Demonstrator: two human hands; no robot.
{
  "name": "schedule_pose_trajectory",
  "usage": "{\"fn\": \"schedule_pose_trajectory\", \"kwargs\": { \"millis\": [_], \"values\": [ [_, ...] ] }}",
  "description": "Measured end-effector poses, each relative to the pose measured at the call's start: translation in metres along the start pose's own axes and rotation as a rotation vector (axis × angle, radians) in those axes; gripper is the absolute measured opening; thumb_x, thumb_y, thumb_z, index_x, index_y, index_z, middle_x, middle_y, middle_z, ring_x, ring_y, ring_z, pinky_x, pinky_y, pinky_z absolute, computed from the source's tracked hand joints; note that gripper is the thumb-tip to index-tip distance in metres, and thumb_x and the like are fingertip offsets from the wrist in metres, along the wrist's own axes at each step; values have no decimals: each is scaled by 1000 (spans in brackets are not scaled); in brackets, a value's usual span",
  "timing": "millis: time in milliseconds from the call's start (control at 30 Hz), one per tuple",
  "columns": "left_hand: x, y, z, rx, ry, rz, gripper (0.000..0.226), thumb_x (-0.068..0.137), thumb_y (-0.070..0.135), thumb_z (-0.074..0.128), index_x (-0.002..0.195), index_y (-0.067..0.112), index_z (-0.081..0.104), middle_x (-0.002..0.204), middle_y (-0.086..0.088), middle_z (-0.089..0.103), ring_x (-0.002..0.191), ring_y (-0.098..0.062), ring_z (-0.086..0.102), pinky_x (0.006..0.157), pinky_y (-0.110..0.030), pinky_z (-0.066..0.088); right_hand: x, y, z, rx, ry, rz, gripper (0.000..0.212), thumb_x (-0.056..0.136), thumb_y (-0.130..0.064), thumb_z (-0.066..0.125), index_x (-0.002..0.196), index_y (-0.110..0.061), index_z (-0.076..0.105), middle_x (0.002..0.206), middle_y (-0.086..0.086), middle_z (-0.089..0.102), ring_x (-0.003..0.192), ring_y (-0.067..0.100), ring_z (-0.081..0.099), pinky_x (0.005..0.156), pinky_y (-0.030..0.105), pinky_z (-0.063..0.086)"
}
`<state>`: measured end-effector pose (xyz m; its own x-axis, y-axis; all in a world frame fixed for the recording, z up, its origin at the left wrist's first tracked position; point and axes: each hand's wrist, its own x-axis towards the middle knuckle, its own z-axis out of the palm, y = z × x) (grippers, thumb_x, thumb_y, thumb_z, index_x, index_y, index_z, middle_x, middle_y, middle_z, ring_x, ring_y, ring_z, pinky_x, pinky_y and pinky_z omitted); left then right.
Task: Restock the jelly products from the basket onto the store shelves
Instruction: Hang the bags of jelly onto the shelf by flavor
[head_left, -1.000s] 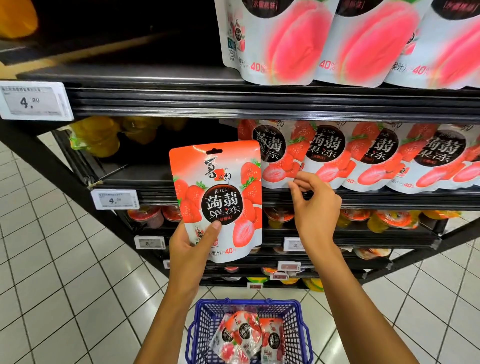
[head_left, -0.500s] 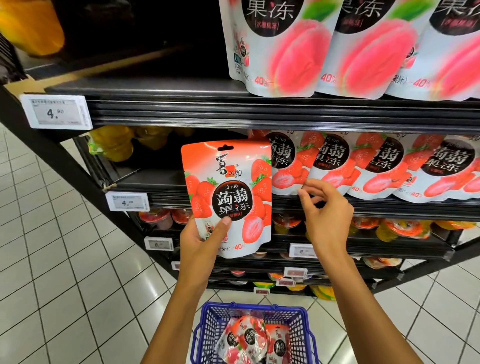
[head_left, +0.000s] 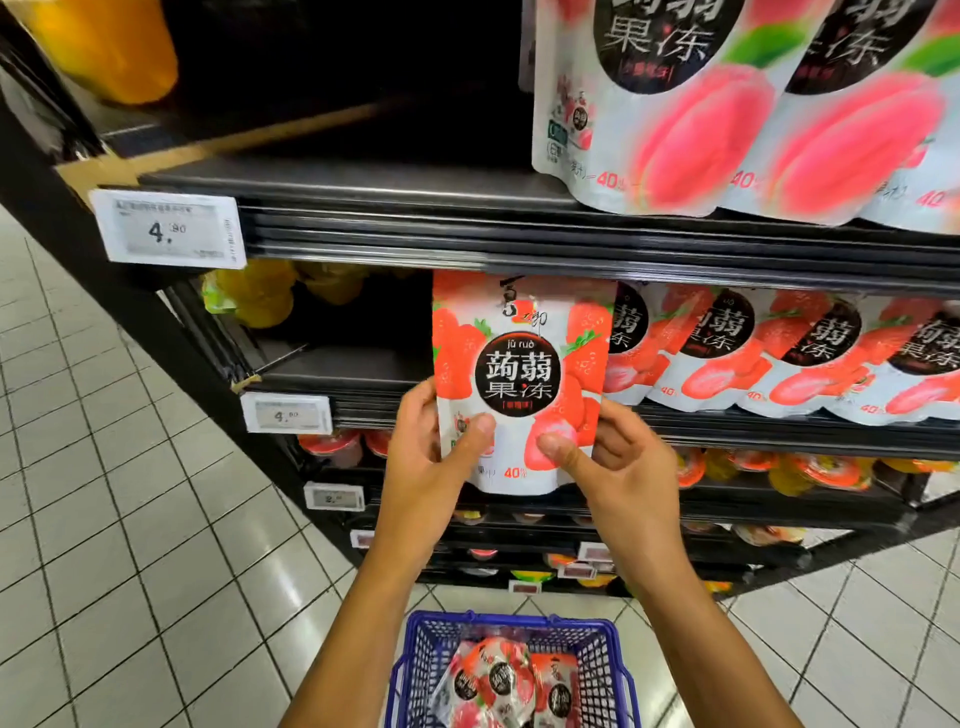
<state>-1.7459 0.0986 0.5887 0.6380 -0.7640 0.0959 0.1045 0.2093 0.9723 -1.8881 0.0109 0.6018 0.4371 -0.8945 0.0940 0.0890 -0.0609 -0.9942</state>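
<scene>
On my feed both hands hold one strawberry jelly pouch (head_left: 519, 384) upright. The left hand (head_left: 426, 467) grips its lower left corner, thumb pressed on the front; the right hand (head_left: 618, 467) pinches the lower right the same way, fingers curled behind. The pouch reads "jǔ ruò", "蒟蒻果冻" in a black circle, and "40%" near the bottom. It sits in front of the middle shelf (head_left: 363, 410), at the left end of a row of matching strawberry pouches (head_left: 779, 353), overlapping the first. Peach pouches (head_left: 727, 114) marked "果冻" and "40%" stand on the shelf above. Two price tags (head_left: 169, 228) read "4.90". Below, the blue basket (head_left: 415, 654) holds more pouches (head_left: 498, 680).
</scene>
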Motion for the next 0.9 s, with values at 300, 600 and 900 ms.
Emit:
{"fn": "schedule_pose_trajectory", "kwargs": {
  "millis": [300,600,900],
  "values": [
    [13,4,-12,730,-59,254,47,91,40,53,136,49,43,146,29,30,138,7,25,106,-11,25,34,1,53,-34,289,-94,31,81,-11,78,109,-16,67,95,-5,76,90,9,72,78,19,55],
    [17,-21,-20,1029,-131,299,59,93,40,46,150,37,32,162,11,18,150,-11,9,119,-30,10,29,28,54,-382,342,-116,35,87,-28,73,120,-29,62,104,-22,66,98,-4,65,88,17,52],
    [22,-25,-17,961,-183,280,63,90,40,49,150,37,31,163,11,15,150,-8,6,121,-37,18,33,28,47,-658,512,-136,30,85,-34,74,114,-37,69,87,-15,70,77,14,63,68,47,56]
  ]
}}
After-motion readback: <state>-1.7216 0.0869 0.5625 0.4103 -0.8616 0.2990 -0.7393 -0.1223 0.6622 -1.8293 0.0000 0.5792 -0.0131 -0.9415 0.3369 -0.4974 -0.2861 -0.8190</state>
